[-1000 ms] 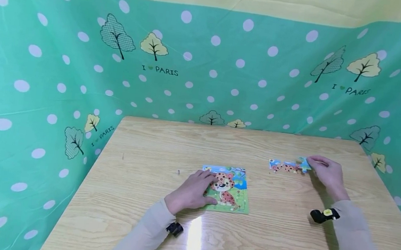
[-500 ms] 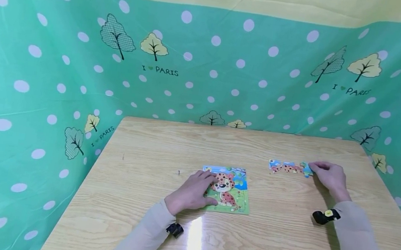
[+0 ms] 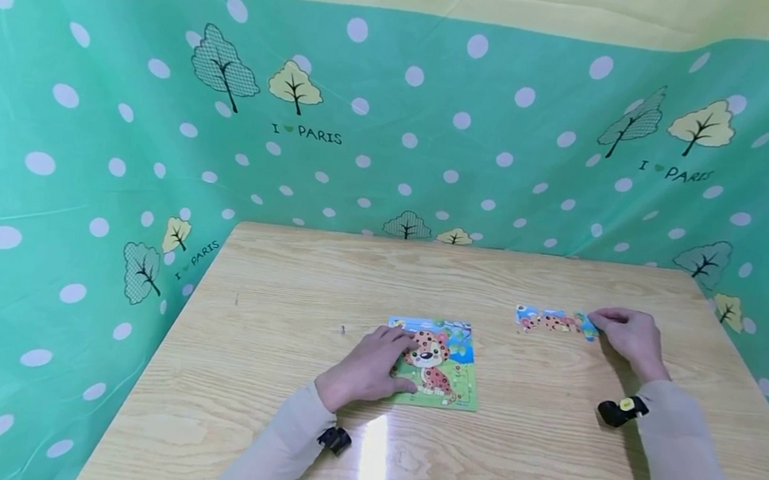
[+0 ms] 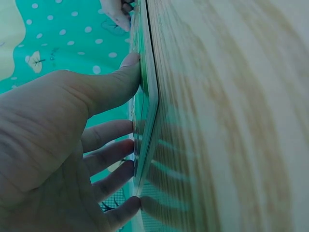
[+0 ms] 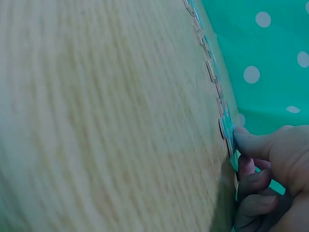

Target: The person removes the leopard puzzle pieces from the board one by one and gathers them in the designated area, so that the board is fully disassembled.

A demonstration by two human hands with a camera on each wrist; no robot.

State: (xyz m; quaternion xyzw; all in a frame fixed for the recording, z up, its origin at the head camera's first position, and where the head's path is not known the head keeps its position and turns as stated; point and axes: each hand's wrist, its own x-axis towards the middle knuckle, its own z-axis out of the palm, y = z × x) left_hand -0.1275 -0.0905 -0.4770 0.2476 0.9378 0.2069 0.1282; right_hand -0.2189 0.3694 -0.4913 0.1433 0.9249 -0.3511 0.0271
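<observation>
A square puzzle board with a spotted leopard cub on grass and blue sky lies flat at mid-table. My left hand rests on its left side, covering part of the cub. Seen from the left wrist, thumb and spread fingertips press on the face of the board. To the right and farther back, a row of puzzle pieces shows part of the same leopard. My right hand pinches the green and blue puzzle piece at the row's right end; in the right wrist view the thumb bears on that piece.
The wooden table carries all of this, with a glare strip near its front. A tiny scrap lies left of the board. A green dotted curtain rises at the back and both sides.
My right hand has brought the end piece down and slightly right, from overlapping the row to lying in line at its right end. The left hand and board have stayed put.
</observation>
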